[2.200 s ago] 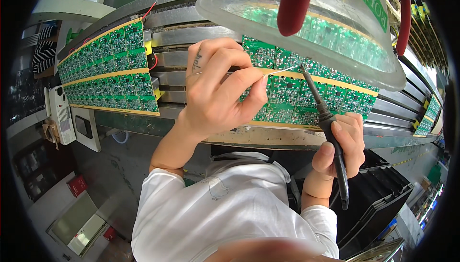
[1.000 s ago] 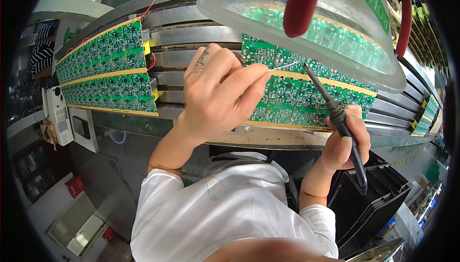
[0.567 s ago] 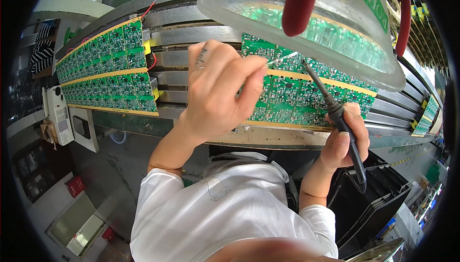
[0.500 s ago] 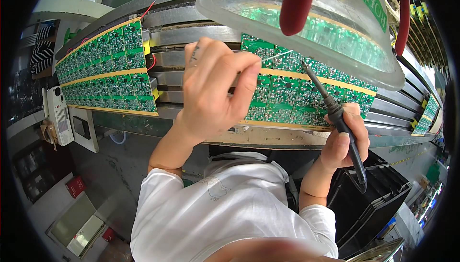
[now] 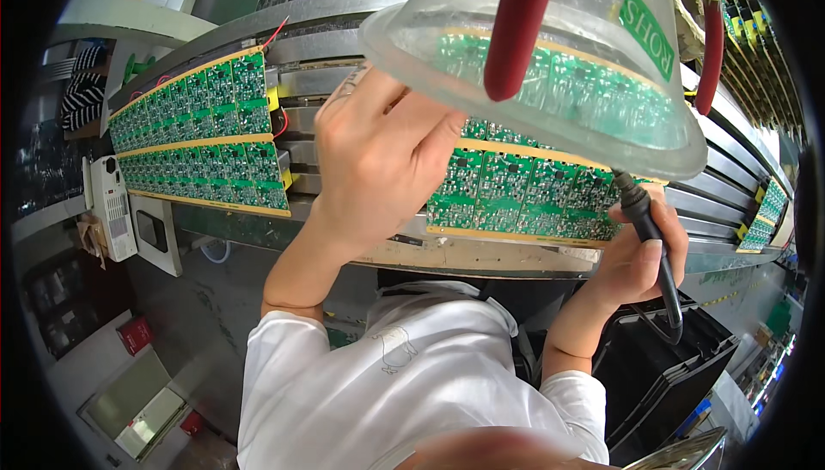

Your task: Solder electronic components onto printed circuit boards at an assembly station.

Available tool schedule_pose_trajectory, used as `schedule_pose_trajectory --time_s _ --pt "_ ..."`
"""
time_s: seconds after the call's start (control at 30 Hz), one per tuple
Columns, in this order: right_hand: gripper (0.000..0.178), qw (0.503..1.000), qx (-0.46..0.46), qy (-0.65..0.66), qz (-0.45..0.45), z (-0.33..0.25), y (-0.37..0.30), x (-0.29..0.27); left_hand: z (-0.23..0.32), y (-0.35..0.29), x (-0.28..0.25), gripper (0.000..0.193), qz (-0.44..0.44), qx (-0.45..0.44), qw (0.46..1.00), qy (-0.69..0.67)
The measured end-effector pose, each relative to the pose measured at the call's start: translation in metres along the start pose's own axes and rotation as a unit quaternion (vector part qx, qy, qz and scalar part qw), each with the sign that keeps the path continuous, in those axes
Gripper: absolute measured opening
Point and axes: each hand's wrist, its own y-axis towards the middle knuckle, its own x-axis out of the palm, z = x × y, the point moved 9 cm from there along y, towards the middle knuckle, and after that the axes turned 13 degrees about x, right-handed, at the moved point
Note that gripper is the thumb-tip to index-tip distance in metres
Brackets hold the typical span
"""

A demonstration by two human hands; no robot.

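Note:
My left hand is closed in a pinch at the left end of a green circuit board panel. Thin solder wire showed between its fingertips in the earlier view; the clear fume hood now covers that spot. In my right hand is a black soldering iron, gripped like a pen at the panel's right side. The iron's tip disappears under the rim of the fume hood. Through the hood's cloudy wall, more of the panel shows.
Two red-sleeved handles hang in front of and beside the hood. Left on the metal rails lies another circuit board panel with red wires. A smaller panel sits far right. Several boards stand upright at the upper right.
The soldering iron has moved right, its tip passing under the hood rim. My left fingertips have gone behind the hood's edge, hiding the solder wire. The whole view has shifted slightly.

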Motion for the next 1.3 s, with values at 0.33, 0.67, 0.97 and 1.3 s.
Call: schedule_pose_trajectory --time_s 0.33,0.67,0.97,1.3 --pt "0.036 0.995 0.072 0.000 0.071 0.015 -0.001 -0.014 0.004 -0.006 0.011 0.033 0.003 0.045 0.997 0.061" --pt "0.038 0.985 0.117 0.072 0.106 0.035 -0.004 -0.055 0.005 -0.010 0.003 0.032 0.054 0.040 0.997 0.022" --pt "0.041 0.960 0.188 0.156 0.139 0.051 -0.005 -0.054 0.008 -0.013 -0.003 0.020 0.112 0.064 0.992 0.010" --pt "0.036 0.957 0.206 0.187 0.086 0.048 -0.016 0.001 0.007 0.000 -0.020 0.020 0.089 0.050 0.991 0.083"
